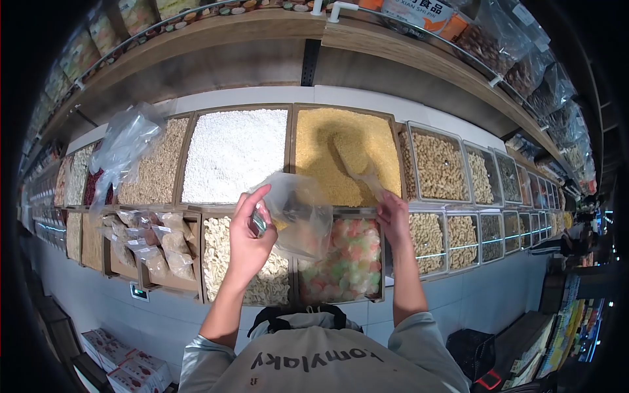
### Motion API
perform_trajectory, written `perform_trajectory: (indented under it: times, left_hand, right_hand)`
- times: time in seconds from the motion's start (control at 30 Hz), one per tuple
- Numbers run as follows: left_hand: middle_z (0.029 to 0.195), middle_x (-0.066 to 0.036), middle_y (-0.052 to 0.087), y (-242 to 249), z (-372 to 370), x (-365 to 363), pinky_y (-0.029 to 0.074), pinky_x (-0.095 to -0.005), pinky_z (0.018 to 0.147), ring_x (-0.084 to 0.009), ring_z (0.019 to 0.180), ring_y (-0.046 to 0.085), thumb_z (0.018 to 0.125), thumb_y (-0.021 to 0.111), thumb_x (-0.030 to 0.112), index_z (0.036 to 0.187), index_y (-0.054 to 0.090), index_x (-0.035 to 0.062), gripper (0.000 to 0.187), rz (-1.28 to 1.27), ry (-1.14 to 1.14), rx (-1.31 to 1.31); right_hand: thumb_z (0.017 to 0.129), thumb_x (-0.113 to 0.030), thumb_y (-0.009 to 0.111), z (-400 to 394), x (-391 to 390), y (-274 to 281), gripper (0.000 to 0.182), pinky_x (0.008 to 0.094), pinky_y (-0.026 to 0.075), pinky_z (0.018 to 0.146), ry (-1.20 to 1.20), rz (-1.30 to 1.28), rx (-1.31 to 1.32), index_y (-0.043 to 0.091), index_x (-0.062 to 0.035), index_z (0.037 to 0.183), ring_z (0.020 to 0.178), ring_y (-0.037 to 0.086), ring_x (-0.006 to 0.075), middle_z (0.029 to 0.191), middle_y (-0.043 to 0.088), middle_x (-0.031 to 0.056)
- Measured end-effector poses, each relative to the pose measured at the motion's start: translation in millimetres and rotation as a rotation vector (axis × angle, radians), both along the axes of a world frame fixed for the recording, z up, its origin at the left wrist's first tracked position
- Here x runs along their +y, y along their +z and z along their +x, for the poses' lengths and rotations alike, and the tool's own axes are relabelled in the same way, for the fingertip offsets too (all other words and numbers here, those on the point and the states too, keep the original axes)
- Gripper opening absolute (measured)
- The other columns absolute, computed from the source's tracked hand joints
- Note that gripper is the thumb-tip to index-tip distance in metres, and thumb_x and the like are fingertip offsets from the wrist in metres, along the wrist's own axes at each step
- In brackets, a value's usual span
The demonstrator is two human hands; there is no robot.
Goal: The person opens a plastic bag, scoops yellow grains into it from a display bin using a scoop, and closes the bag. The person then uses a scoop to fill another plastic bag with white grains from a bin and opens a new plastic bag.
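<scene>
Yellow grain (318, 187) fills a square bin (292, 141), and over its right half we have the scoop (349, 154), its bowl pointing away from us and, by its look, loaded with the same grain; whether it rests on the heap or hangs just above, we cannot tell. Our right hand (393, 215) is closed on the end of the scoop's handle, near the bin's front right corner. Our left hand (252, 229) grips a clear plastic bag (304, 216) by its side, at the bin's front edge; something shiny shows at the fingers, too unclear to name. We judge the step in hand to be scooping grain for the bag, so the next move calls for keeping the scoop level on its way over and spreading the bag's mouth to take the bowl. Some yellow shows through the bag, though we cannot say whether it lies inside. Left of the grain are white granules (236, 154); nearer us lie pale curled pieces (262, 275) and pink-and-green pieces (347, 262); beyond the bins runs a wooden shelf (255, 54)
</scene>
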State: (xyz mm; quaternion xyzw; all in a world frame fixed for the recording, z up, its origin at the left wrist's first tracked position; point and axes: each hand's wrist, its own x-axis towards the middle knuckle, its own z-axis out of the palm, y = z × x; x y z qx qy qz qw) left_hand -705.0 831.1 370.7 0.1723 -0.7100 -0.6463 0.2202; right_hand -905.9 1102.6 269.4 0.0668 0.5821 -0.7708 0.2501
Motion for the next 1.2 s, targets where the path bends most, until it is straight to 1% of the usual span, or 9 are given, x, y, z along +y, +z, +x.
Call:
perform_trajectory:
  times: [0.07,0.2,0.37,0.5,0.6,0.67,0.8,1.0,1.2]
  left_hand:
    - [0.097,-0.001,0.046,1,-1,0,0.043,-0.0181,0.075,-0.0076,0.083,0.049,0.069,0.046,-0.022,0.136,0.056,-0.0016,0.07,-0.034,0.0,-0.006]
    - [0.096,-0.001,0.046,0,-3,-1,0.042,-0.0185,0.075,-0.008,0.083,0.048,0.068,0.045,-0.022,0.136,0.056,-0.001,0.072,-0.011,0.003,0.002]
    - [0.1,-0.003,0.044,-2,-3,-5,0.041,-0.0191,0.076,-0.0091,0.085,0.047,0.067,0.045,-0.022,0.141,0.053,0.0007,0.077,0.001,-0.026,0.028]
    - [0.097,-0.001,0.045,-4,-6,-5,0.042,-0.019,0.076,-0.0084,0.084,0.047,0.066,0.043,-0.021,0.143,0.052,0.001,0.08,0.022,-0.013,0.04]
    - [0.098,-0.001,0.046,-8,-9,-6,0.043,-0.019,0.077,-0.0084,0.084,0.048,0.066,0.042,-0.021,0.143,0.051,0.0011,0.081,0.065,-0.011,0.062]
    - [0.098,-0.001,0.047,-8,-12,-6,0.043,-0.0191,0.077,-0.008,0.084,0.049,0.067,0.043,-0.022,0.144,0.051,0.001,0.08,0.052,0.0,0.061]
    - [0.098,-0.001,0.05,-13,-18,-8,0.043,-0.0192,0.076,-0.0074,0.084,0.05,0.069,0.044,-0.023,0.144,0.051,0.0008,0.078,0.069,-0.001,0.075]
    - [0.099,0.0,0.053,-12,-20,-10,0.043,-0.0184,0.075,-0.006,0.085,0.051,0.072,0.046,-0.023,0.145,0.05,0.0014,0.077,0.117,-0.008,0.062]
    - [0.099,0.001,0.052,-14,-20,-9,0.041,-0.0174,0.075,-0.0055,0.084,0.051,0.073,0.048,-0.022,0.145,0.049,0.0012,0.076,0.084,-0.021,0.067]
  right_hand:
    - [0.102,-0.018,0.057,0,-2,-1,0.014,0.0208,0.032,0.046,-0.015,-0.018,0.009,0.065,-0.0071,0.104,0.054,0.046,0.0061,0.064,0.052,-0.0011]
    - [0.102,-0.018,0.057,3,-3,1,0.014,0.0208,0.032,0.047,-0.023,-0.009,0.006,0.065,-0.0071,0.105,0.054,0.047,0.0057,0.064,0.051,-0.0012]
    - [0.101,-0.016,0.057,10,2,19,0.013,0.0197,0.029,0.044,0.02,-0.029,-0.011,0.066,-0.0072,0.105,0.049,0.04,0.0051,0.064,0.051,-0.0006]
    - [0.1,-0.015,0.057,15,13,27,0.012,0.019,0.027,0.043,0.064,-0.069,0.022,0.065,-0.0067,0.104,0.047,0.037,0.0046,0.063,0.051,-0.0003]
    - [0.1,-0.013,0.056,22,18,42,0.015,0.019,0.028,0.042,0.047,-0.096,-0.015,0.066,-0.0044,0.107,0.047,0.036,0.0038,0.064,0.052,-0.0001]
    - [0.1,-0.014,0.055,26,23,48,0.021,0.0173,0.027,0.04,0.059,-0.063,-0.005,0.065,-0.003,0.115,0.046,0.034,0.0037,0.063,0.049,-0.0008]
    - [0.101,-0.014,0.054,37,30,58,0.024,0.0171,0.028,0.04,0.097,-0.052,0.012,0.064,-0.0002,0.117,0.046,0.035,0.0036,0.062,0.048,-0.0004]
    - [0.102,-0.013,0.051,49,49,60,0.03,0.0179,0.031,0.039,0.271,-0.13,0.021,0.061,0.0037,0.125,0.044,0.036,0.0039,0.063,0.052,0.0038]
    - [0.101,-0.011,0.054,53,43,70,0.034,0.019,0.029,0.041,0.506,-0.008,-0.024,0.061,0.0059,0.13,0.047,0.038,0.0049,0.064,0.054,0.0046]
